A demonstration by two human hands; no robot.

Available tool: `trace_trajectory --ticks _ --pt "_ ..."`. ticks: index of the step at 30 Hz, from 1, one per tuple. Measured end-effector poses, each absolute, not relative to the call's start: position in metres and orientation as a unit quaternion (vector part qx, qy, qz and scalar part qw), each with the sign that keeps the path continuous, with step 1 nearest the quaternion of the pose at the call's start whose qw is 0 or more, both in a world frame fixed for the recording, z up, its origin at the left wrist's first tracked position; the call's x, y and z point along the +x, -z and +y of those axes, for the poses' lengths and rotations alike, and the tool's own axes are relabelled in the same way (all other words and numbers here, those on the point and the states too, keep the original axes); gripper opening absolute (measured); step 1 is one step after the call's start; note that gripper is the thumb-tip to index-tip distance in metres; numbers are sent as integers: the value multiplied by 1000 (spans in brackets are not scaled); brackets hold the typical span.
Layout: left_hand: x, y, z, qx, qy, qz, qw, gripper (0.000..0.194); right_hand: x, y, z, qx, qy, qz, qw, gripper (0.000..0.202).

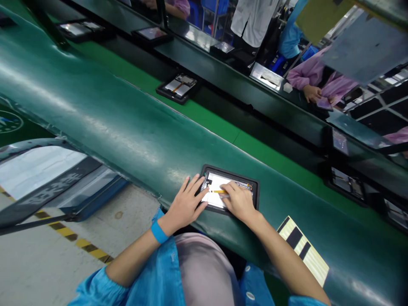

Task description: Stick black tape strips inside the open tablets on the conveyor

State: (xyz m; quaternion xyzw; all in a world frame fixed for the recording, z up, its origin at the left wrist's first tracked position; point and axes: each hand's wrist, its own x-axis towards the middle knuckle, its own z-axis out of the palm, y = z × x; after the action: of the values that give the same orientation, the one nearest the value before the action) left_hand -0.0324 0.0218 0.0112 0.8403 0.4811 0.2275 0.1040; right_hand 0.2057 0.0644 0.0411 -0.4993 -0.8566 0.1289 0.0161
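Note:
An opened tablet-like device [216, 178] with a white inner face lies in a black tray [257, 187] on the green bench. Its right part shows a circuit board, and an orange ribbon strip [218, 191] runs across the middle. My left hand [186, 204] rests on the device's left edge with its fingers spread. My right hand [239, 200] is over the right half, fingers curled together at the ribbon strip. Whatever may be between those fingertips is too small to make out.
A pale yellow sheet with black strips [302, 246] lies on the bench [127, 136] beside my right forearm. Beyond the bench, trays with devices [178, 87] sit along a green line. A person in pink sleeves [314, 78] works across it.

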Motion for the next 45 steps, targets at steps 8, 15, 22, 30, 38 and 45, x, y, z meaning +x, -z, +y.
trace_trajectory --ticks 8,15,22,30,38,45 --pt "-11 -20 24 867 -229 431 102 39 254 -48 73 -590 -226 -750 197 31" --pt "26 -21 32 931 -171 312 79 43 265 -36 59 -634 -256 -677 273 39" --pt "32 -21 37 944 -150 290 43 49 260 -42 46 -601 -236 -692 322 33" --pt "34 -16 33 943 -158 291 35 53 229 -56 51 -556 -269 -728 296 33" --pt "28 -16 27 935 -192 294 43 53 212 -49 62 -544 -316 -740 238 30" --pt "-10 -23 8 899 -245 355 77 28 210 -41 65 -465 -291 -805 227 44"
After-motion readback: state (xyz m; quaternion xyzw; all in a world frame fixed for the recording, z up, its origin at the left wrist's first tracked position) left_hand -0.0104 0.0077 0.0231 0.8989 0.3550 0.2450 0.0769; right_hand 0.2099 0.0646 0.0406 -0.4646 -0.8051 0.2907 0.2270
